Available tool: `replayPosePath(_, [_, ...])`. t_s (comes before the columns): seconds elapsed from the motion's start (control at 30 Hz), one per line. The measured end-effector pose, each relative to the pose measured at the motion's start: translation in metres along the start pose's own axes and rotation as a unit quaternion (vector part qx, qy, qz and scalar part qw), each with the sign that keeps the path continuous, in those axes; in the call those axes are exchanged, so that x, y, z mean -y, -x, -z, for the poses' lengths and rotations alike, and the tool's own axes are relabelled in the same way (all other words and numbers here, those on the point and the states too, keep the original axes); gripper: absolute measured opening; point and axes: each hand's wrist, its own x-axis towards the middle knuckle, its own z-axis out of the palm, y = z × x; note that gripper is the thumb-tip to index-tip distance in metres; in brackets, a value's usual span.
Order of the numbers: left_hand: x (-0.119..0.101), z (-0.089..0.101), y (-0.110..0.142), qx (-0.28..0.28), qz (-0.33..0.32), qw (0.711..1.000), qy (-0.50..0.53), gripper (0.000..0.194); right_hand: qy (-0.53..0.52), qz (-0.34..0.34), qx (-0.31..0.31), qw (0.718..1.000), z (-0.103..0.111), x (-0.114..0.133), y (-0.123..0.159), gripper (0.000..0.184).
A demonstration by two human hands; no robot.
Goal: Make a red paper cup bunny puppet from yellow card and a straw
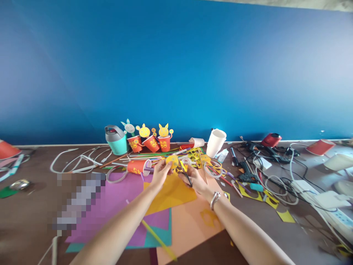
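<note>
My left hand (pixel 160 171) pinches a small round yellow paper cutout (pixel 172 161) above the table. My right hand (pixel 195 178) grips black-handled scissors (pixel 186 174), whose blades meet the edge of the cutout. A silver bracelet (pixel 214 199) sits on my right wrist. Under both hands lie sheets of coloured paper: yellow (pixel 171 193), purple (pixel 116 202), orange (pixel 190 224) and teal (pixel 158 239). A red paper cup (pixel 138 166) lies on its side just left of my left hand.
Three red cups with yellow animal faces (pixel 150 141) stand by the blue wall, beside a teal and grey bottle (pixel 116 140) and a white cup (pixel 216 142). Straws (pixel 154 152), cables, a glue gun (pixel 246 173) and a power strip (pixel 325 204) crowd the right side.
</note>
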Motion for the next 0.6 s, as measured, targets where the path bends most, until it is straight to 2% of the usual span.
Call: replayPosePath(0.6, [0.0031, 0.0019, -0.0024, -0.006, -0.008, 1.0, 0.006, 0.033, 0.014, 0.003, 0.001, 1.0, 0.0005, 0.0027, 0.0014, 0.028])
